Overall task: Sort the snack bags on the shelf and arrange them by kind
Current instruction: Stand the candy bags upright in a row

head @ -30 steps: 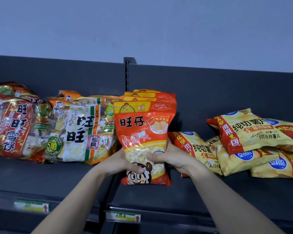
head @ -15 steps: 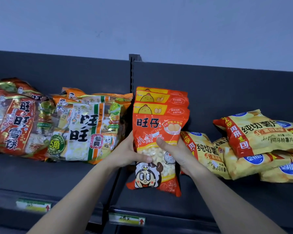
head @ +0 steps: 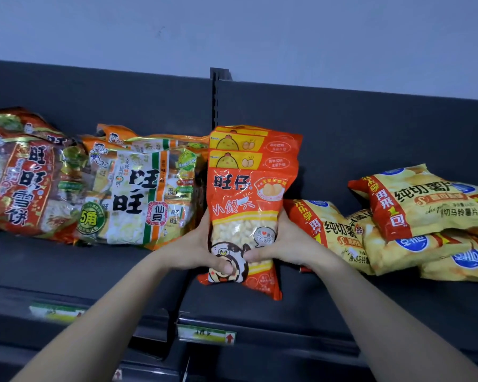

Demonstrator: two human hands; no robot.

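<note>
Bags of red-and-gold, partly clear film [head: 17, 177] lie heaped at the far left of the dark grey metal shelf [head: 66, 260], with pale crackers showing through. Just beside them lean white, green and orange cracker bags [head: 138, 194], which also have see-through panels.

Next comes the left hand [head: 193, 249], whose grip is clenched on the left edge of a stack of orange plastic snack bags [head: 246, 205], thumb pressed on the cartoon face. The right hand [head: 284, 244] clasps the other edge the same way. The front bag's clear window holds small pale-yellow puffs.

Compared with a second ago, the stack has slid a little right. Its left edge now sits under the divider post, its foot rests on the shelf, and the tops behind line up more squarely. That looks like this kind being settled into its own slot.

To the right, touching the stack, yellow potato-chip bags [head: 425, 205] lie piled flat.
</note>
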